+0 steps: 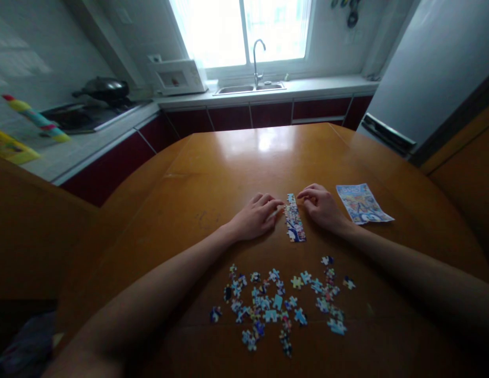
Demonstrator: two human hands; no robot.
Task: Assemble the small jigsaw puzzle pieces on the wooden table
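A narrow strip of joined jigsaw pieces (294,223) lies lengthwise on the wooden table, between my two hands. My left hand (258,216) rests at its left edge, with thumb and forefinger drawn together on a small jigsaw piece that juts out there; the fingers cover most of it. To the right of the strip's far end is my right hand (320,207), its fingers loosely bent, thumb and forefinger apart and nothing visible between them. Nearer to me, many loose jigsaw pieces (271,315) are scattered, some overlapping. A creased picture sheet (362,203) lies beyond my right wrist.
The wooden table (244,163) has a rounded edge. Behind it run a counter with a sink (250,88) and a white microwave (179,77). A dark pan (104,88) sits on the stove at left. A refrigerator (433,68) stands at right.
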